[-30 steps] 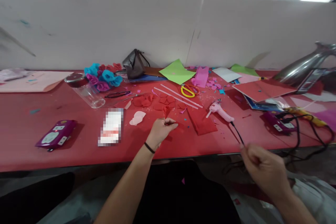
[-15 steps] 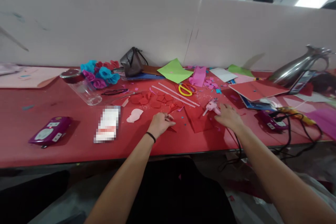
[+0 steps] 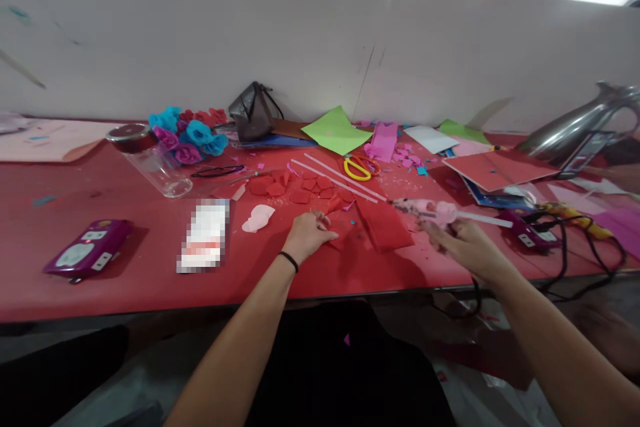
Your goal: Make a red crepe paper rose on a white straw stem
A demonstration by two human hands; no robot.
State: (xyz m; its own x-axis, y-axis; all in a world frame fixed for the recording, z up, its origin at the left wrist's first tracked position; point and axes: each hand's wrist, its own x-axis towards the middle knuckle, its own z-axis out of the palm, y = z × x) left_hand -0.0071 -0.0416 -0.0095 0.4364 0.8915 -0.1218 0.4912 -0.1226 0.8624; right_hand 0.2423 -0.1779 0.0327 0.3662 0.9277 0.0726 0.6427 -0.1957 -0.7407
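My right hand (image 3: 463,240) is wrapped round the handle of a pink hot glue gun (image 3: 435,211), raised off the table with its nozzle towards the left. A clear glue stick (image 3: 484,219) sticks out of its back end. My left hand (image 3: 311,232) is closed, its fingers curled over a piece of red paper (image 3: 332,245) that shows only in part under the thumb. Just beyond it lie cut red paper petals (image 3: 301,195). A red paper sheet (image 3: 385,225) lies between my hands. Two clear glue sticks (image 3: 340,180) rest behind the petals.
Yellow-handled scissors (image 3: 358,168) and a green sheet (image 3: 336,131) lie at the back. On the left are a glass jar (image 3: 163,170), paper flowers (image 3: 193,137), a phone (image 3: 204,237) and a purple power strip (image 3: 90,250). A metal jug (image 3: 563,133) and another power strip (image 3: 533,233) stand right.
My right hand has picked the glue gun up off the table and moved right and towards me with it, turning it sideways. My left hand stays nearly in place.
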